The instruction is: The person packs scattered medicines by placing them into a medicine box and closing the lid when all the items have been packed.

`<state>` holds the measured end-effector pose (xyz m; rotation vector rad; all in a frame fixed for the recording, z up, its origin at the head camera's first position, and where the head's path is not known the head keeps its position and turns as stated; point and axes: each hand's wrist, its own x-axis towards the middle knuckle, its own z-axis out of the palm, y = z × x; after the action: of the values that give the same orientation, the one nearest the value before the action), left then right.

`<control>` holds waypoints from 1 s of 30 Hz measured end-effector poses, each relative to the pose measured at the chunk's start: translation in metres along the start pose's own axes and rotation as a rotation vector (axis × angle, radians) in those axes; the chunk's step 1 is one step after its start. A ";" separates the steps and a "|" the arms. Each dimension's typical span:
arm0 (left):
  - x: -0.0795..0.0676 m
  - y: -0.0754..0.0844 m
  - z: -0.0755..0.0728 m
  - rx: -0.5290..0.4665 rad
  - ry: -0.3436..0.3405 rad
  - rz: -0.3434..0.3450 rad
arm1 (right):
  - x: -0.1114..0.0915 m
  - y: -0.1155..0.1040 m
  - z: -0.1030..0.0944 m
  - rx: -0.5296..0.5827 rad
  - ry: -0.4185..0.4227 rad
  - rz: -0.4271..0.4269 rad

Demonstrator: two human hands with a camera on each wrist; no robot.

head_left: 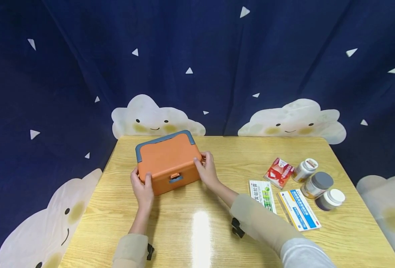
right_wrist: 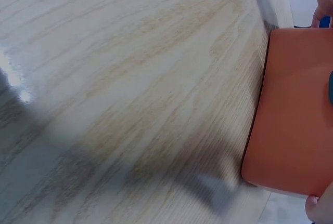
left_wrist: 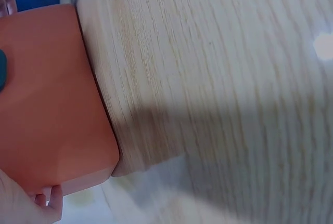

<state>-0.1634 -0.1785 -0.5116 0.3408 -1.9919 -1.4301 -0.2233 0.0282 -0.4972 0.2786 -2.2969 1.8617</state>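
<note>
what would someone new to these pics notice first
Probably the orange box, left of the middle of the wooden table, with the left hand and right hand gripping its two ends. Then the small cartons and bottles at the table's right, and the dark blue curtain with smiling clouds behind.

The orange box point(head_left: 169, 154) seems to be of smooth, matt plastic – the table point(head_left: 180, 216) shows glossy, grained wood, and the curtain point(head_left: 184, 33) looks like cloth.

1 case point(head_left: 169, 154), 3 btls point(head_left: 302, 172) point(head_left: 314, 186) point(head_left: 328, 200), 3 ctns point(head_left: 279, 173) point(head_left: 261, 190) point(head_left: 299, 209)
</note>
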 end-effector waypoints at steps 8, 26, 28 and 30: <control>-0.003 -0.001 0.003 -0.005 -0.044 0.003 | -0.017 -0.027 -0.011 0.026 0.017 0.016; -0.006 0.006 0.011 -0.020 -0.131 -0.012 | -0.030 -0.002 -0.022 0.025 0.093 0.063; -0.007 0.008 0.011 -0.024 -0.136 -0.012 | -0.032 -0.004 -0.024 0.024 0.095 0.065; -0.008 0.015 0.012 -0.033 -0.142 -0.006 | -0.035 -0.005 -0.026 0.022 0.098 0.070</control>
<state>-0.1623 -0.1597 -0.5036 0.2362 -2.0786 -1.5267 -0.1883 0.0541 -0.4960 0.1093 -2.2498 1.8898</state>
